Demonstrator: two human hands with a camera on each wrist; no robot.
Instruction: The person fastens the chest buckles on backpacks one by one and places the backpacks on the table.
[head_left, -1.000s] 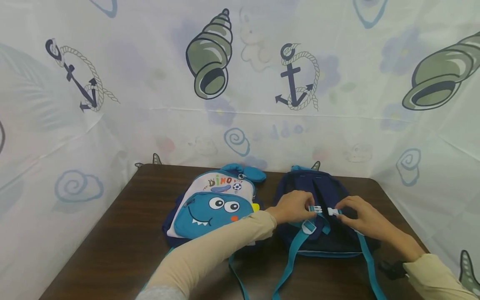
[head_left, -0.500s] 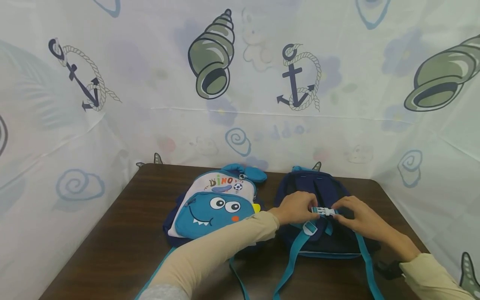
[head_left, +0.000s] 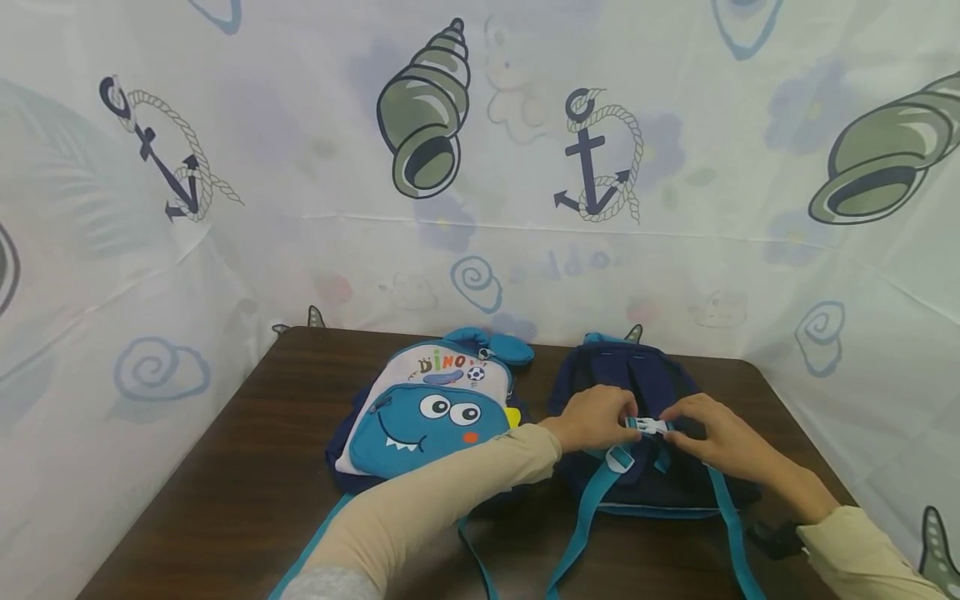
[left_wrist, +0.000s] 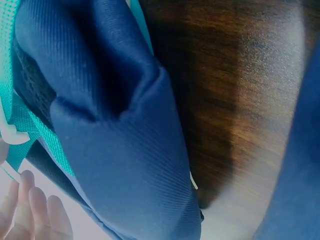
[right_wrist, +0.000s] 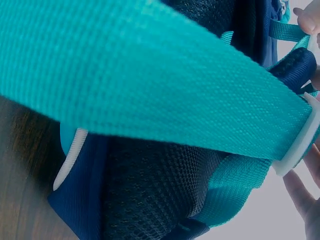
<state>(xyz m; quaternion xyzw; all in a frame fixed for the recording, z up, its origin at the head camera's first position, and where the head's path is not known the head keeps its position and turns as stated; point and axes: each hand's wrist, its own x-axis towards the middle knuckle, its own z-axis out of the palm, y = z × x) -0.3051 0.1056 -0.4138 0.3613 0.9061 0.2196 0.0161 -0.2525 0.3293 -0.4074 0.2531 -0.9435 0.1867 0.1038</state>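
Note:
A dark blue backpack [head_left: 600, 362] lies with its strap side up on the right of the table. Over its middle is a white side-release buckle [head_left: 649, 425], its two halves meeting end to end. My left hand [head_left: 596, 417] pinches the buckle's left end between thumb and fingers. At the other end, my right hand [head_left: 723, 435] pinches the right half. Whether the buckle is fully latched cannot be told. In the right wrist view, a wide teal shoulder strap [right_wrist: 150, 80] with a white adjuster [right_wrist: 300, 140] crosses in front and hides much of the bag.
To the left lies a second backpack [head_left: 427, 425] with a blue dinosaur face, partly covered by my left sleeve [head_left: 442, 483]. Teal straps [head_left: 577, 533] trail toward the front of the brown table [head_left: 225, 467]. A printed white cloth [head_left: 525, 275] stands behind and at both sides.
The two buckle halves were apart one second ago and have come together between my hands. My right hand has shifted slightly left; the bags have stayed put.

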